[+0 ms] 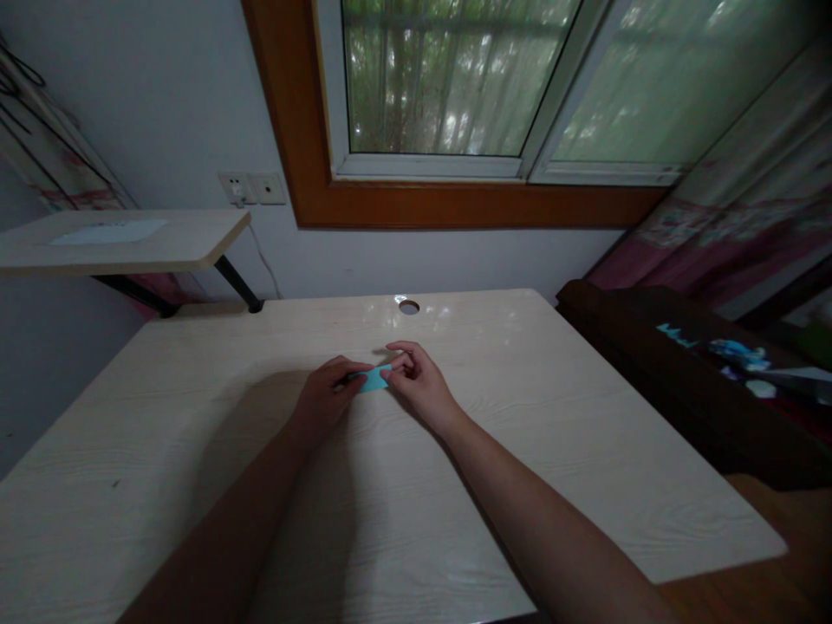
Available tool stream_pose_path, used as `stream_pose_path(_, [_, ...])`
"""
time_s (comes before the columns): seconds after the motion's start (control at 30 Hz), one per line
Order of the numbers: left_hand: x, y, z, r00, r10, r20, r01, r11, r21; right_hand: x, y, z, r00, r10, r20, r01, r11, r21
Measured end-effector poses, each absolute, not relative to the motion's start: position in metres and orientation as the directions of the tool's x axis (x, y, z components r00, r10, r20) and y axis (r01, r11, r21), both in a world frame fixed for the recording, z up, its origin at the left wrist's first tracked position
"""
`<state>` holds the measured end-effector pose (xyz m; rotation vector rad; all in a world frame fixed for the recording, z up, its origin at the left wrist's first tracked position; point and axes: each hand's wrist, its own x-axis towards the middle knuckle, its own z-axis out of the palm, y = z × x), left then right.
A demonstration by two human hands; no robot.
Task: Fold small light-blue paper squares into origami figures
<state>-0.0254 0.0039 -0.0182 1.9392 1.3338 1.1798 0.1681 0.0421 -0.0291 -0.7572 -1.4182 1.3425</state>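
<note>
A small piece of turquoise paper (375, 379) is held between my two hands, just over the pale wood-grain table (494, 485). My left hand (328, 392) pinches its left end between thumb and fingers. At the right end, the thumb and a finger of my right hand (421, 386) grip the paper, while the index finger is raised and curved away. Only the middle of the paper shows; my fingers cover both ends, so I cannot tell how it is folded.
A raised shelf (221, 240) on black legs stands at the back left, bearing a white sheet (110, 231). The table has a round cable hole (409, 307) near its back edge. Beyond the right edge, a dark wooden piece of furniture (624, 347) holds blue items (739, 354).
</note>
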Motion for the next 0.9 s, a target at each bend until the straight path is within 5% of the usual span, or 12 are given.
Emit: stream_pose_path(0.9, [-0.0234,0.0034,-0.0264,0.077,0.969,0.233,0.361,-0.245,0.900,0.1675,0.0398,-0.0316,-0.378,0.892,0.249,-0.090,0.232,-0.968])
